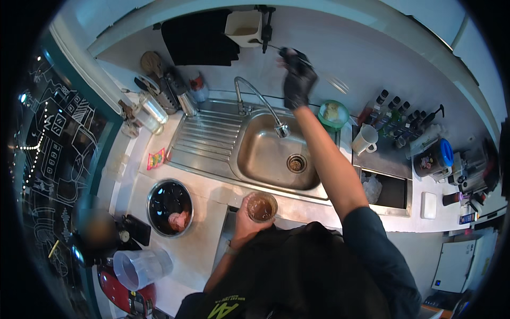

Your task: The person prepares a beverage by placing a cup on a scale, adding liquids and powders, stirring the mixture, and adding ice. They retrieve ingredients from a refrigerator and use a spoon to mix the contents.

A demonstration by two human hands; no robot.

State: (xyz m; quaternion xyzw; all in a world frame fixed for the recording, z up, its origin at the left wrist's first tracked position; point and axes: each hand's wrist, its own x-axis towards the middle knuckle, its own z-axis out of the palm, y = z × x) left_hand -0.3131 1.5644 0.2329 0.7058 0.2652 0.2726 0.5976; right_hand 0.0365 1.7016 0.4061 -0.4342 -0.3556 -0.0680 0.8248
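My bare left hand [243, 221] is wrapped around a clear glass of brown liquid [261, 207], close to my chest at the counter's front edge. My right hand [299, 77], in a black glove, is raised over the back of the sink [271, 159], near the wall. Its fingers are curled around what looks like a thin metal utensil [305, 60]; blur hides its exact kind. Left of that hand, a white open container [244, 30] hangs on the wall. Below it, the arched metal faucet [259, 95] reaches over the basin.
A steel bowl [159, 211] with dark contents and a pink lump stands left, near a clear plastic tub [137, 269]. A green bowl [334, 115], a pitcher [365, 139] and several bottles [392, 115] line the right back. An ice well [388, 191] lies right of the sink.
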